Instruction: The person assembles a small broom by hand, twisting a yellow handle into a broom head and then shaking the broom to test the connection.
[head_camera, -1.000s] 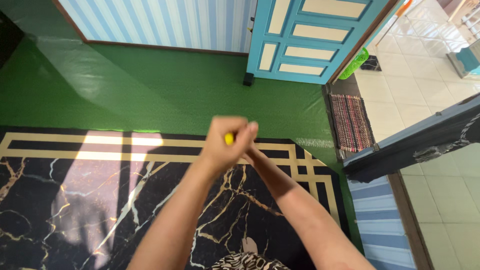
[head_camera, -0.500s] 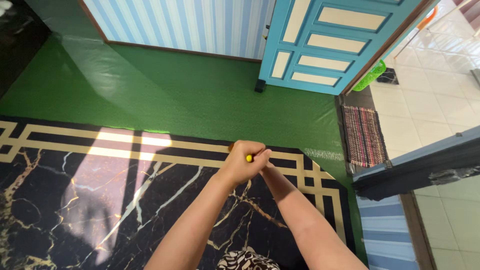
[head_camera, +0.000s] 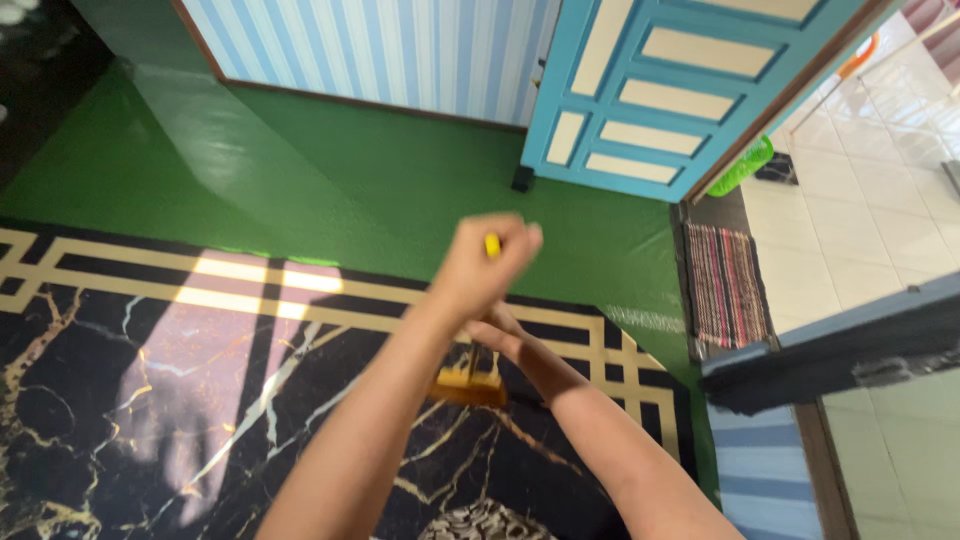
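While the black marble-patterned rug (head_camera: 150, 400) with its gold border covers the green floor (head_camera: 330, 180) short of the blue panelled door (head_camera: 650, 100), a broom stands over the rug's far right part, its yellow-tipped handle (head_camera: 492, 245) upright and its brush head (head_camera: 468, 380) on the rug. The left hand (head_camera: 480, 265) is fisted around the handle's top. The right hand (head_camera: 495, 330) sits just below it, mostly hidden, so its finger state cannot be told.
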